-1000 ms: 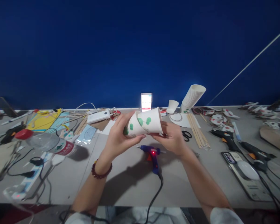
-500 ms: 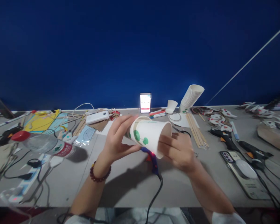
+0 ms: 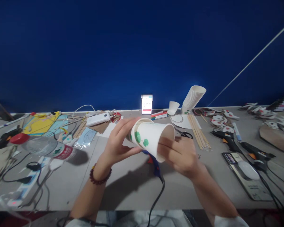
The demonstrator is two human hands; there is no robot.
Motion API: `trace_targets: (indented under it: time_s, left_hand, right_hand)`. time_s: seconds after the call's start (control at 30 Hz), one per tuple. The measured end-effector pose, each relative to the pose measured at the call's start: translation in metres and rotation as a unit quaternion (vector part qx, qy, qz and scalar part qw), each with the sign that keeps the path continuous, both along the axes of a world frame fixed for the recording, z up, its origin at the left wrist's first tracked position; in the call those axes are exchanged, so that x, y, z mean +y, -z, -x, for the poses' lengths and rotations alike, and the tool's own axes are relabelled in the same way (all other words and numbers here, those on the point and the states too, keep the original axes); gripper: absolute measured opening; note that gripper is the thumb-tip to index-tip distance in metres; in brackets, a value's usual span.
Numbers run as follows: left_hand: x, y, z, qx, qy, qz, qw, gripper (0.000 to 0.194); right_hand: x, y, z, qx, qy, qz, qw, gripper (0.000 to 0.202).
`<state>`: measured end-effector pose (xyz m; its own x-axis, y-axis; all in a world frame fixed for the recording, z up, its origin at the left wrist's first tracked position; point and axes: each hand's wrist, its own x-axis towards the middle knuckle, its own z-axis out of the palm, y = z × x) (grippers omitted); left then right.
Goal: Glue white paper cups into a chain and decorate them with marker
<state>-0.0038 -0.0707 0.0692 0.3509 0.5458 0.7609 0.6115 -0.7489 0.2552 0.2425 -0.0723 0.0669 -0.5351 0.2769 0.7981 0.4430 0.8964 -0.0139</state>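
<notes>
A white paper cup with green leaf prints lies tilted sideways in the air, its mouth facing right. My left hand is closed around its left end, where a second pale rim shows. My right hand has its bunched fingers inside the mouth; the fingertips are hidden, so I cannot tell what they hold. Behind and below the cup, a blue glue gun rests on the table, partly covered.
A bottle and power strip lie left. A lit phone, markers, small cup and cup stack stand behind. Wooden sticks, black glue guns and another phone lie right.
The cup's mouth has turned slightly more toward me. My right fingers remain inside it and my left hand keeps its hold. The whole view has shifted slightly.
</notes>
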Motion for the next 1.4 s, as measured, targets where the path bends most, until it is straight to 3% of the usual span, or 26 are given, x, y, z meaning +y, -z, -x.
trace_targets:
  time_s: [0.33,0.6,0.87,1.1,1.4]
  left_hand:
    - [0.003,0.004,-0.001,-0.005,-0.011,-0.030,0.999,0.076]
    - [0.001,0.001,-0.004,-0.023,0.015,-0.047,0.999,0.074]
    - [0.000,0.000,-0.001,-0.016,0.005,-0.040,0.999,0.078]
    - [0.000,0.000,-0.001,-0.017,-0.057,-0.035,0.998,0.075]
    - [0.001,-0.002,-0.006,-0.027,-0.046,0.005,0.999,0.072]
  right_hand:
    - [-0.003,0.002,0.002,0.012,-0.020,-0.016,1.000,0.024]
    - [-0.006,0.003,0.001,0.004,-0.034,-0.012,0.999,0.041]
    - [-0.001,-0.005,0.002,0.020,-0.038,-0.028,0.999,0.024]
    - [0.019,-0.006,0.001,0.058,-0.020,0.052,0.997,0.019]
    - [0.028,0.001,0.003,0.088,-0.055,0.092,0.990,0.021]
